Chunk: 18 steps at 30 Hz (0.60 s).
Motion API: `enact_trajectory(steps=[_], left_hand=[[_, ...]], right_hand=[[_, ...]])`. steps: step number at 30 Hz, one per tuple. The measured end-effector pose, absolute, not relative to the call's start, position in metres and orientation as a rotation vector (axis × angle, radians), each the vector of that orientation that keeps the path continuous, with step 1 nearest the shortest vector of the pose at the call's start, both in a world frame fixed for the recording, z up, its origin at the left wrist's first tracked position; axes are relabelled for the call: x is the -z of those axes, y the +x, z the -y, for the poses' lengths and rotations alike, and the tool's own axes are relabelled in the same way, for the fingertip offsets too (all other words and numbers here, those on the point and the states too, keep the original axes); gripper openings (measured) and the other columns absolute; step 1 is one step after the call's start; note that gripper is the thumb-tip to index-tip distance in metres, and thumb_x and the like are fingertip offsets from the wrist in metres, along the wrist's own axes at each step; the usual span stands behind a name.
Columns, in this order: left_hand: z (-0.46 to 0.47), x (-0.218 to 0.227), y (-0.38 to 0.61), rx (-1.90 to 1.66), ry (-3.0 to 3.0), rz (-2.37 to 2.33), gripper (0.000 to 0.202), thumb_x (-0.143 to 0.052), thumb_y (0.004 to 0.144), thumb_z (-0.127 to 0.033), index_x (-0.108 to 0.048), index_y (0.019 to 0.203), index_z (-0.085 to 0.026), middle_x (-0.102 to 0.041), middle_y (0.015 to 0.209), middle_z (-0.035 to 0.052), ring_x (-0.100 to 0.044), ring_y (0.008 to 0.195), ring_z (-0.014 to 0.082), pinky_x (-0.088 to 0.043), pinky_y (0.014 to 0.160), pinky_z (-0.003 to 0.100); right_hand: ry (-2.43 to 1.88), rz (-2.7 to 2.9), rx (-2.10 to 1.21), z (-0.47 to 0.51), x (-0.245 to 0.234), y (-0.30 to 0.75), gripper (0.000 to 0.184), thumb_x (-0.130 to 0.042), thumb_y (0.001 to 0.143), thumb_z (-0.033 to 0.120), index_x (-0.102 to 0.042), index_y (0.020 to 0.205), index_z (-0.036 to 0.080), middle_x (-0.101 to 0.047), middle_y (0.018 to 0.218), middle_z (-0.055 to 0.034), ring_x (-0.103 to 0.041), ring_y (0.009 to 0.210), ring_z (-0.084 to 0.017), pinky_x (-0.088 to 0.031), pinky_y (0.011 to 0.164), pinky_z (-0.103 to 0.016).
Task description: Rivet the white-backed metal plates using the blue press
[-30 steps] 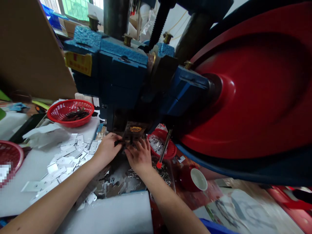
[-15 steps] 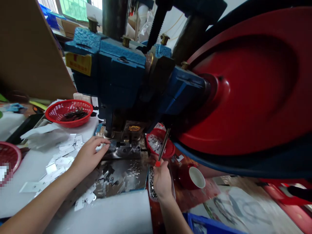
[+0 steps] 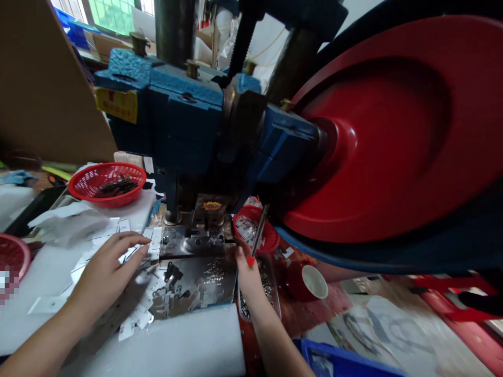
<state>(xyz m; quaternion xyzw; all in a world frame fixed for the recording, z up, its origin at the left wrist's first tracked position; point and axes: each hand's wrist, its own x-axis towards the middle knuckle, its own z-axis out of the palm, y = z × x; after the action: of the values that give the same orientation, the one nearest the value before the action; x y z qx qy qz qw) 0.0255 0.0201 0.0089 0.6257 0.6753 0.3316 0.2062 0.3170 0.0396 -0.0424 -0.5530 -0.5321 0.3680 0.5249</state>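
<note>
My left hand (image 3: pixel 112 264) is over the white flat pieces (image 3: pixel 135 309) left of the press, its thumb and fingers stretched out and a little apart. Just right of its fingertips lies the steel die (image 3: pixel 198 243) under the blue punch press (image 3: pixel 184 110). My right hand (image 3: pixel 248 272) reaches toward the die's right end, above a clear box of small metal parts (image 3: pixel 269 288). A metal rod with a red tip (image 3: pixel 251 260) crosses in front of this hand. The fingers are partly hidden, so whether they hold anything is unclear. Small cut metal pieces (image 3: pixel 173 293) lie on the plate before the die.
A large red flywheel (image 3: pixel 373 131) fills the right side. Red baskets stand at left (image 3: pixel 78 186) and behind my right hand (image 3: pixel 271 238). A red cup (image 3: pixel 301 283) is at right, with a blue crate (image 3: pixel 338 361) below. White foam (image 3: pixel 188 345) lies in front.
My left hand has drawn back left and down from the die to the white pieces. My right hand has shifted up and left toward the die. The view has moved slightly.
</note>
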Motion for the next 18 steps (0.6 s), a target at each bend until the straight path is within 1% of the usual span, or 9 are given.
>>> enact_trajectory(steps=[1,3,6,9,12,15,16,18], left_hand=[[-0.018,-0.008,0.020,-0.907,1.733,-1.907,0.034,-0.046,0.083,-0.052,-0.064,0.097,-0.026,-0.058,0.112,0.0031,-0.055,0.104,0.0223,-0.047,0.069,0.027],[-0.016,-0.005,0.010,-0.860,1.727,-1.957,0.035,-0.045,0.083,-0.053,-0.064,0.098,-0.026,-0.058,0.114,0.0030,-0.055,0.106,0.0227,-0.047,0.073,0.029],[-0.017,0.003,-0.005,-0.763,1.802,-2.005,0.036,-0.044,0.084,-0.051,-0.064,0.099,-0.025,-0.059,0.114,0.0047,-0.055,0.106,0.0242,-0.045,0.085,0.035],[-0.026,0.011,-0.013,-0.656,1.968,-1.978,0.037,-0.043,0.085,-0.049,-0.065,0.101,-0.023,-0.061,0.112,0.0068,-0.057,0.104,0.0257,-0.041,0.093,0.039],[-0.046,0.020,-0.016,-0.524,2.134,-1.893,0.043,-0.041,0.085,-0.050,-0.064,0.109,-0.023,-0.061,0.116,0.0079,-0.057,0.106,0.0260,-0.040,0.096,0.039],[-0.071,0.030,-0.015,-0.370,2.272,-1.783,0.059,-0.047,0.080,-0.057,-0.055,0.127,-0.022,-0.053,0.131,0.0104,-0.049,0.119,0.0293,-0.036,0.101,0.040],[-0.079,0.033,-0.015,-0.312,2.301,-1.759,0.067,-0.051,0.076,-0.059,-0.050,0.132,-0.022,-0.049,0.136,0.0113,-0.044,0.124,0.0314,-0.034,0.103,0.042],[-0.091,0.039,-0.014,-0.197,2.327,-1.735,0.080,-0.058,0.068,-0.062,-0.045,0.136,-0.022,-0.042,0.143,0.0128,-0.037,0.130,0.0356,-0.030,0.105,0.045]], right_hand=[[-1.361,1.333,-0.859,-0.047,0.040,0.312,0.040,-0.043,0.090,0.049,-0.062,0.110,0.020,-0.070,0.094,-0.0078,-0.065,0.089,-0.022,-0.051,0.078,-0.035],[-1.408,1.503,-0.774,-0.064,0.032,0.301,0.034,-0.047,0.089,0.045,-0.065,0.106,0.021,-0.069,0.100,-0.0080,-0.063,0.093,-0.022,-0.049,0.081,-0.034],[-1.447,1.779,-0.634,-0.087,0.019,0.283,0.026,-0.057,0.083,0.037,-0.067,0.101,0.021,-0.068,0.099,-0.0080,-0.061,0.095,-0.023,-0.045,0.085,-0.035],[-1.505,1.790,-0.683,-0.099,0.015,0.272,0.018,-0.059,0.079,0.030,-0.067,0.091,0.020,-0.068,0.090,-0.0056,-0.062,0.086,-0.021,-0.044,0.078,-0.032],[-1.492,1.579,-0.826,-0.101,0.021,0.274,0.014,-0.058,0.076,0.030,-0.065,0.078,0.019,-0.064,0.072,-0.0011,-0.059,0.070,-0.017,-0.043,0.065,-0.027],[-1.436,1.343,-0.874,-0.094,0.026,0.289,0.016,-0.060,0.073,0.034,-0.061,0.070,0.018,-0.058,0.062,0.0016,-0.055,0.061,-0.015,-0.042,0.058,-0.026],[-1.420,1.266,-0.863,-0.090,0.026,0.296,0.017,-0.060,0.073,0.036,-0.060,0.071,0.018,-0.058,0.063,0.0014,-0.055,0.060,-0.015,-0.042,0.057,-0.026],[-1.366,1.124,-0.833,-0.082,0.025,0.311,0.021,-0.059,0.075,0.038,-0.061,0.079,0.018,-0.061,0.067,0.0000,-0.057,0.062,-0.016,-0.043,0.057,-0.026]])
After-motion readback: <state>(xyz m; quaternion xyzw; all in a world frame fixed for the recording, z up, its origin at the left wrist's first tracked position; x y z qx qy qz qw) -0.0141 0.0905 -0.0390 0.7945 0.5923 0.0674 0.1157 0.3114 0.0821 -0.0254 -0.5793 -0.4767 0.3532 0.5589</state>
